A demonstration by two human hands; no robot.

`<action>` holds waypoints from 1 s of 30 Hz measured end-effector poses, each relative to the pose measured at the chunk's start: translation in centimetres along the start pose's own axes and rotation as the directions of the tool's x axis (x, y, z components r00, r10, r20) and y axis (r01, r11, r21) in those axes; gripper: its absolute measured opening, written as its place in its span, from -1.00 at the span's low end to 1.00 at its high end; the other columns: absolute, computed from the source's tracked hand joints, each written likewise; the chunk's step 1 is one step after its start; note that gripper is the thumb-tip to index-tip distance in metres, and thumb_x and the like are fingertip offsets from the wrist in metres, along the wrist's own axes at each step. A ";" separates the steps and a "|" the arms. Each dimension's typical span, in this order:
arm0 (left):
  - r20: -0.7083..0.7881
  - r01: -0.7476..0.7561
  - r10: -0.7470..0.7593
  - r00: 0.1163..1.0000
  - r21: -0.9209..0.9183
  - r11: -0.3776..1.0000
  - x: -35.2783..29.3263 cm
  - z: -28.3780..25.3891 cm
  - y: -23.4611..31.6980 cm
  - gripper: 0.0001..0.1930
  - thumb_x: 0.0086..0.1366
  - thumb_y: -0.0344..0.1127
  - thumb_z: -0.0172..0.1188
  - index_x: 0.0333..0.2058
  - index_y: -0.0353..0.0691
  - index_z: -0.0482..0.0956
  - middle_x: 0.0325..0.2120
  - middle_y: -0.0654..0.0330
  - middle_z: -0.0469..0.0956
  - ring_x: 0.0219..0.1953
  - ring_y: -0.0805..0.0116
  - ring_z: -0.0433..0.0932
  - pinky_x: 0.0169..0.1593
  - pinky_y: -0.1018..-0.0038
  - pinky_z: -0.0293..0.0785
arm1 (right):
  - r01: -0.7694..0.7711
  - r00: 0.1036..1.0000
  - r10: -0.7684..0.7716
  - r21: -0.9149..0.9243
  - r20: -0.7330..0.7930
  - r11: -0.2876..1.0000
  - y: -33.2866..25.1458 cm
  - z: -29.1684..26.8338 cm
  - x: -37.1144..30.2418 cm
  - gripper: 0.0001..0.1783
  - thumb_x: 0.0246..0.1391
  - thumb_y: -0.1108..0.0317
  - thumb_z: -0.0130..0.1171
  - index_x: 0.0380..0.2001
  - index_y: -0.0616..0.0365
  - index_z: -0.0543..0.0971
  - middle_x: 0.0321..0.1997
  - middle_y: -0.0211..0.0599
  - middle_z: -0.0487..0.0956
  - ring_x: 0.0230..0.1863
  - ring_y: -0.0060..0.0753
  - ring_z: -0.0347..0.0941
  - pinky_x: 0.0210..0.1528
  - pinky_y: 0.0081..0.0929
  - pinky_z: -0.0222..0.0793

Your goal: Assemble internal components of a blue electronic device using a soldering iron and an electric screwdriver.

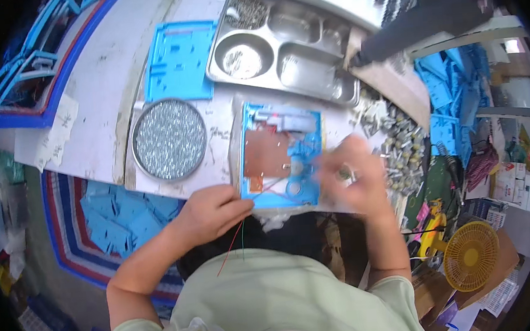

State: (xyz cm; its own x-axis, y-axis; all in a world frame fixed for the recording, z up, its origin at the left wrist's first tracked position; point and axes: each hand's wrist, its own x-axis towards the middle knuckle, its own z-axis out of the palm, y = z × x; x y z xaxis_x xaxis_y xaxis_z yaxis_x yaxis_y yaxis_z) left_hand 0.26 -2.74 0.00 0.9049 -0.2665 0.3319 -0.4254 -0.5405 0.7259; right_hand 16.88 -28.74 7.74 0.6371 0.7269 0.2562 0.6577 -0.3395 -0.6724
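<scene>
A shallow blue plastic case (pixel 288 201) lies before me on the bench, holding a brown circuit board (pixel 265 153), a grey part along its far side and thin wires. At its near left corner my left hand (pixel 211 214) is closed, fingertips pinched. A red and a green wire (pixel 236 241) hang down from those fingertips toward my lap. My right hand (pixel 354 174) hovers at the case's right edge, smeared by motion. Its fingers and anything in them cannot be made out.
A round tin (pixel 169 140) of small metal pieces stands left of the case. Behind are a blue panel (pixel 179 60) and a steel compartment tray (pixel 258 73) with small parts. Loose metal parts (pixel 401 155) are heaped at right, under a dark arm-like tool (pixel 421 19).
</scene>
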 end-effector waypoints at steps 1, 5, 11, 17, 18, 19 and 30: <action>0.004 -0.022 0.022 1.000 -0.018 1.000 0.4 0.0 -0.1 -0.79 0.14 -0.37 0.43 -0.24 -0.16 0.67 -0.49 0.17 0.46 -0.48 0.14 0.52 -0.42 0.27 0.44 | -0.171 0.975 0.170 0.004 -0.141 0.985 3.1 -2.7 0.6 -0.84 -0.09 0.51 0.39 -0.35 0.21 0.73 -0.40 -0.29 0.68 -0.36 -0.40 0.57 -0.23 -0.42 0.45; 0.055 -0.038 0.039 0.998 -0.028 0.999 1.4 -0.3 -0.4 -0.78 0.10 -0.35 0.48 -0.25 -0.14 0.71 -0.50 0.22 0.50 -0.49 0.20 0.54 -0.44 0.32 0.45 | -0.265 0.863 0.114 -0.247 -0.493 0.932 12.3 -9.4 9.0 -0.81 0.09 0.41 0.36 -0.29 0.33 0.72 -0.41 -0.30 0.70 -0.36 -0.52 0.58 -0.25 -0.47 0.48; 0.072 0.052 -0.049 0.996 -0.031 0.998 0.9 -0.9 -0.1 -0.81 0.11 -0.30 0.45 -0.26 -0.09 0.71 -0.52 0.23 0.41 -0.49 0.19 0.50 -0.43 0.27 0.42 | -0.019 0.785 -0.500 -0.821 -0.365 0.570 19.8 -10.5 24.4 -0.79 0.00 0.32 0.36 -0.23 -0.13 0.76 -0.21 -0.44 0.68 -0.09 -0.11 0.50 0.00 -0.23 0.43; 0.057 0.069 -0.068 0.996 -0.031 0.997 0.9 -0.6 -0.1 -0.76 0.05 -0.33 0.50 -0.26 -0.10 0.72 -0.53 0.24 0.46 -0.50 0.23 0.51 -0.45 0.32 0.42 | -0.019 0.780 -0.530 -0.860 -0.331 0.509 22.7 -11.3 27.9 -0.85 0.04 0.25 0.40 -0.28 -0.08 0.74 -0.14 -0.47 0.67 -0.01 -0.10 0.48 0.03 -0.23 0.49; 0.052 0.070 -0.069 0.996 -0.023 0.997 0.8 -0.6 0.1 -0.75 0.03 -0.35 0.52 -0.27 -0.10 0.72 -0.53 0.24 0.48 -0.51 0.24 0.52 -0.46 0.33 0.42 | -0.007 0.777 -0.536 -0.855 -0.332 0.519 22.8 -11.4 28.4 -0.87 0.03 0.25 0.41 -0.31 -0.07 0.73 -0.14 -0.47 0.67 -0.01 -0.10 0.48 0.02 -0.23 0.49; 0.049 0.073 -0.071 0.996 -0.030 0.997 0.8 -0.6 0.2 -0.75 0.03 -0.35 0.51 -0.26 -0.10 0.72 -0.52 0.24 0.49 -0.51 0.24 0.53 -0.45 0.33 0.43 | 0.017 0.775 -0.544 -0.849 -0.322 0.528 23.0 -11.8 28.9 -0.86 0.02 0.27 0.41 -0.32 -0.03 0.71 -0.15 -0.47 0.66 0.00 -0.09 0.48 0.04 -0.22 0.48; 0.010 0.098 -0.098 0.995 -0.051 0.994 0.4 -0.3 0.0 -0.72 0.04 -0.43 0.50 -0.22 -0.13 0.71 -0.49 0.19 0.49 -0.49 0.20 0.52 -0.44 0.34 0.43 | -0.002 0.913 0.073 0.174 -0.402 0.985 9.7 -11.3 13.3 -0.70 0.21 0.42 0.32 -0.03 0.36 0.64 -0.11 -0.30 0.68 -0.10 -0.51 0.58 0.06 -0.55 0.43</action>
State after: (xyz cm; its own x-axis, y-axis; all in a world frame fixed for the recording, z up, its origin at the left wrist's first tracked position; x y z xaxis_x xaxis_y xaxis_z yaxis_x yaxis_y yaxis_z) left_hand 0.63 -2.60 0.32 0.9421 -0.2199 0.2532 -0.3329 -0.5226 0.7849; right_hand 36.25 -29.10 12.47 0.7909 0.3985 0.4644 0.5768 -0.2319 -0.7833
